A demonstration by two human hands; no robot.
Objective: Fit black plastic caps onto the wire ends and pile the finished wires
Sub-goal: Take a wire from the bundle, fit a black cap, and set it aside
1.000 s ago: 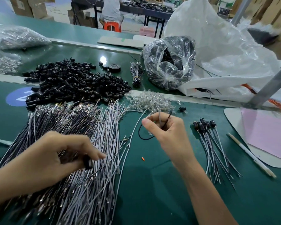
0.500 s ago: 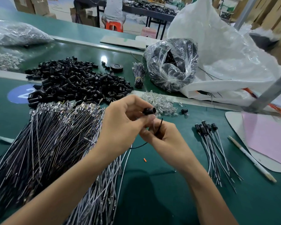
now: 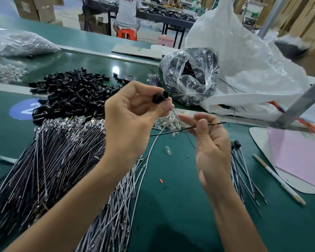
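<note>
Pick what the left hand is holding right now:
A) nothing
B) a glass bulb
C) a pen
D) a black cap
D: the left hand pinches a black cap at its fingertips, raised above the table, while the right hand pinches a wire.

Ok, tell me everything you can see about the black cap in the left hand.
The black cap is a small, short tube, glossy like moulded plastic, with a hollow round mouth turned up and to the right. It lies tilted, raised above the green table, pinched by its rear end between the fingertips of the left hand. Nothing shows inside its mouth; the black wire that the right hand pinches is below it and apart.
</note>
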